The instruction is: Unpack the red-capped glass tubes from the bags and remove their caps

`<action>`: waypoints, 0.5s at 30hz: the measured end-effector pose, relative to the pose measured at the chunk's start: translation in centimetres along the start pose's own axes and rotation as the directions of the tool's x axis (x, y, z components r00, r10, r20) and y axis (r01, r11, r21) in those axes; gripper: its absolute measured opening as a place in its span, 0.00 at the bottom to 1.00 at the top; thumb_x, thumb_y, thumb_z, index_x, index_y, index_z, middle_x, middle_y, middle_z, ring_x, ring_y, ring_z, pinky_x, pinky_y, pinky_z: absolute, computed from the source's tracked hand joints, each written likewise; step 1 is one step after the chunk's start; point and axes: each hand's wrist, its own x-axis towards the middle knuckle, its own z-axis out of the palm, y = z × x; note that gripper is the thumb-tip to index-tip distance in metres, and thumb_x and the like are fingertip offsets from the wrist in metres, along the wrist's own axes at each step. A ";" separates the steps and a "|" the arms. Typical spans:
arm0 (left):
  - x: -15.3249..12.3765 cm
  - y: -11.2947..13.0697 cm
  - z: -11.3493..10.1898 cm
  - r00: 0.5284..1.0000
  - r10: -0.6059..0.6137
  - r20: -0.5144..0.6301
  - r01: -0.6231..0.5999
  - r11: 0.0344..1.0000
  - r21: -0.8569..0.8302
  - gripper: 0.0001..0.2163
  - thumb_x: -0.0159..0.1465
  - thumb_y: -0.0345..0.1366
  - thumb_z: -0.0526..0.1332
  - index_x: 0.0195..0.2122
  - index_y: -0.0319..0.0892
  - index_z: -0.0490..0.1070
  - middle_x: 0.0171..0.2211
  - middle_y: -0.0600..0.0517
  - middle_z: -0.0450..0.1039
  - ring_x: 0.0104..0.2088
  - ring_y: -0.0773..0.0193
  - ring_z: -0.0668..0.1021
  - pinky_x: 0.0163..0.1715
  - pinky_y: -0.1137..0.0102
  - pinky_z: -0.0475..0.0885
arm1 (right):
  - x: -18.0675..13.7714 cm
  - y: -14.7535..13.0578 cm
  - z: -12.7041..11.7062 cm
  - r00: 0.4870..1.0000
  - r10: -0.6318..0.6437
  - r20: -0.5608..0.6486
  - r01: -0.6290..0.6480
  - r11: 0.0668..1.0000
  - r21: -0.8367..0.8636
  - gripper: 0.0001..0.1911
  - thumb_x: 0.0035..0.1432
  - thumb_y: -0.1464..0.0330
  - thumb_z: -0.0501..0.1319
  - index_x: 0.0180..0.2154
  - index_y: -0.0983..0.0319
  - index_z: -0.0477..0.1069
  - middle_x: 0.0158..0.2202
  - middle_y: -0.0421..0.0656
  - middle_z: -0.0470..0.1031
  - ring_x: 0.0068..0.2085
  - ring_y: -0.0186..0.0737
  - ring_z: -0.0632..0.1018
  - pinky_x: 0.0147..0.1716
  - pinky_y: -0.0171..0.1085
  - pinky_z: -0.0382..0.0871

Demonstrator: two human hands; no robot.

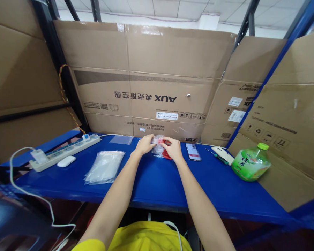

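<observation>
Near the back of the blue table (157, 188), both hands are on a crinkled clear plastic bundle (158, 150) beside bright red pieces (166, 154). My left hand (145, 144) grips the bundle's left side, its fingers bent and pressed against the plastic. From the right, my right hand (174, 150) has its fingers curled over the red pieces and the plastic next to them. What the red pieces are, and whether they lie inside the plastic, I cannot make out. To the left lies a stack of clear zip bags (104, 167).
A power strip (68, 150) and a white earbud case (66, 161) lie at left. On the right are a phone (193, 152), a green-handled screwdriver (219, 159), a white device (222, 154) and a green drink bottle (251, 163). Cardboard walls (146, 83) enclose the table.
</observation>
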 end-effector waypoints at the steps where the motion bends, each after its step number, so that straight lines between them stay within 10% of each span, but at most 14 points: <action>1: 0.0 0.0 0.0 1.000 -0.005 -0.003 0.005 1.000 -0.006 0.08 0.61 0.36 0.64 0.40 0.45 0.68 0.42 0.46 0.78 0.44 0.52 0.79 0.39 0.65 0.67 | 0.0 0.1 0.0 1.000 0.001 0.003 -0.001 1.000 0.020 0.10 0.54 0.65 0.67 0.39 0.59 0.82 0.41 0.44 0.85 0.42 0.47 0.84 0.49 0.43 0.78; 10: 0.1 0.3 0.2 0.999 0.036 -0.004 -0.036 0.999 -0.031 0.08 0.62 0.36 0.64 0.41 0.45 0.67 0.42 0.46 0.78 0.44 0.52 0.79 0.41 0.65 0.69 | 0.1 0.5 0.4 0.995 0.086 0.040 -0.092 0.977 0.193 0.12 0.52 0.63 0.67 0.39 0.60 0.80 0.38 0.43 0.84 0.40 0.44 0.82 0.46 0.41 0.77; 15: -0.1 -0.5 -0.4 0.980 -0.199 0.003 0.199 0.979 0.039 0.15 0.63 0.42 0.65 0.47 0.43 0.66 0.50 0.41 0.76 0.54 0.48 0.78 0.48 0.63 0.70 | 0.5 1.0 -0.7 0.980 0.190 -0.059 -0.169 0.953 0.253 0.14 0.51 0.60 0.69 0.39 0.61 0.81 0.36 0.45 0.84 0.38 0.45 0.82 0.39 0.41 0.77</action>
